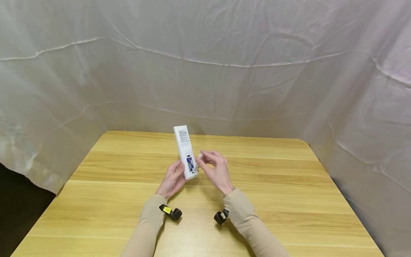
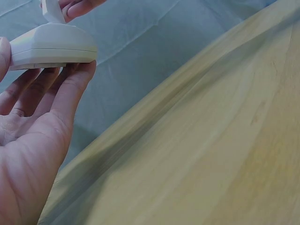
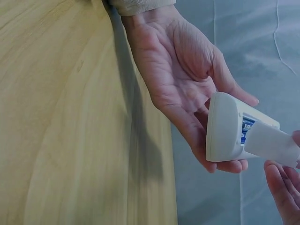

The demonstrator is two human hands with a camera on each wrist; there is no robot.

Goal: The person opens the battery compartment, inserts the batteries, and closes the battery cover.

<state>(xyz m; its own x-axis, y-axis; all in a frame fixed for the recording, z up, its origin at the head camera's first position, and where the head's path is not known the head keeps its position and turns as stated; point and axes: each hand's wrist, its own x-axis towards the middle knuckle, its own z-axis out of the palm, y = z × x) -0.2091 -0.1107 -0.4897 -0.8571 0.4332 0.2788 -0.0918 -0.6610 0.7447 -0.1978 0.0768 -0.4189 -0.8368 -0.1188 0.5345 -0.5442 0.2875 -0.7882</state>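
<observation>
A white remote control [image 1: 181,142] is tilted above the table, its back with printed text and an uncovered battery compartment facing up. Blue batteries [image 1: 190,164] lie side by side in that compartment. My left hand [image 1: 173,179] grips the remote's lower part, thumb along one edge and fingers beneath it, as the left wrist view shows. With fingertips and thumb, my right hand [image 1: 218,172] pinches a white battery cover [image 3: 272,143]. The cover is angled up, with its free end right at the compartment in the right wrist view. Only the fingers of the right hand show there.
Below the hands is a wooden table [image 1: 273,200] with rounded far corners. Pale fabric [image 1: 205,89] hangs behind it and along both sides. Each sleeved wrist wears a small black camera [image 1: 175,214]. A dark gap [image 1: 22,200] shows past the table's left side.
</observation>
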